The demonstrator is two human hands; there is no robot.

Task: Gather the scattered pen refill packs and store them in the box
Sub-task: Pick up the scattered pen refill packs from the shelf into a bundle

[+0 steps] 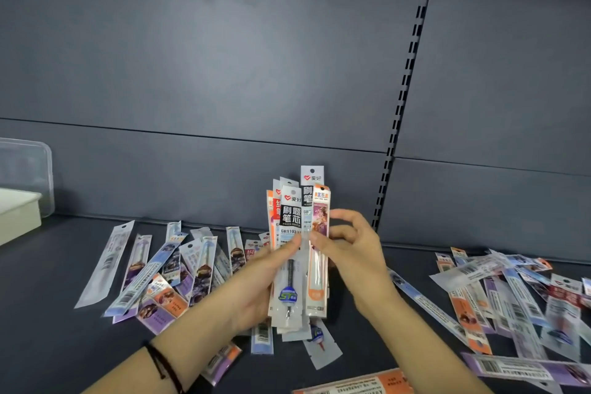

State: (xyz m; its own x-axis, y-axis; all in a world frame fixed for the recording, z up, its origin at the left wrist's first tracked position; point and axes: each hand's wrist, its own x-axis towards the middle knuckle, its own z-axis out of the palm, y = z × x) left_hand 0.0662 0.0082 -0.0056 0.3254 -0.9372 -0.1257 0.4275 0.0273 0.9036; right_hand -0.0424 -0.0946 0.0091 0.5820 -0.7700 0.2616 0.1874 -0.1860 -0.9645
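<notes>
A bundle of several pen refill packs [299,221] stands upright above the dark shelf, black-and-white and orange labels facing me. My left hand [256,285] grips the bundle from the left, thumb across the front pack. My right hand [348,249] holds its right edge with thumb and curled fingers. Loose refill packs [160,272] lie scattered on the shelf at the left. More of these packs [511,297] lie in a heap at the right. A clear plastic box [28,169] sits at the far left edge.
A white tray-like piece [19,211] sits in front of the clear box. The dark shelf surface [48,345] runs back to a grey rear panel with a slotted upright [406,80]. A few packs [323,345] lie under my hands near the front edge.
</notes>
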